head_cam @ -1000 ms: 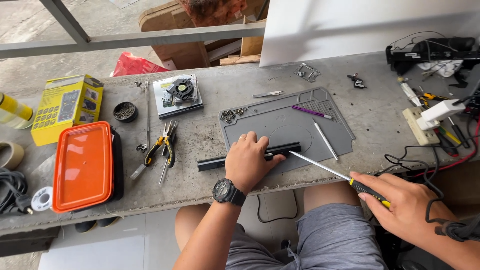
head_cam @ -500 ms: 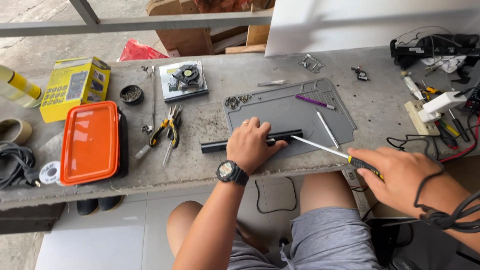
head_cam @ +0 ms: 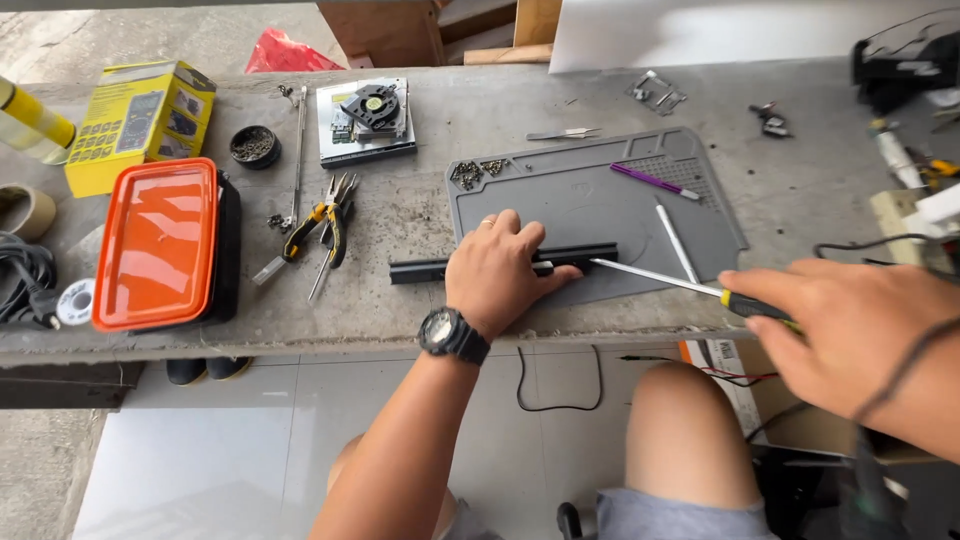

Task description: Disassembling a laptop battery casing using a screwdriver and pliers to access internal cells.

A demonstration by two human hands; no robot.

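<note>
My left hand [head_cam: 500, 270], with a black watch on its wrist, presses down on a long black bar [head_cam: 420, 270] that lies across the front edge of a grey work mat [head_cam: 600, 200]. My right hand [head_cam: 850, 330] grips the yellow and black handle of a long screwdriver [head_cam: 655, 277]. Its thin metal shaft points left, and its tip meets the bar just beside my left fingers. Several small screws [head_cam: 478, 172] sit in a pile at the mat's far left corner.
On the concrete bench lie a purple pen [head_cam: 655, 181], a white stick [head_cam: 677, 243], tweezers [head_cam: 565, 133], pliers [head_cam: 320, 225], a fan on a board [head_cam: 366, 118], an orange-lidded case [head_cam: 155, 243], a yellow box [head_cam: 140, 120], tape rolls and cables.
The view has moved closer to the bench. My left hand stays on the black bar, and the screwdriver's tip has come up against the bar's right part.
</note>
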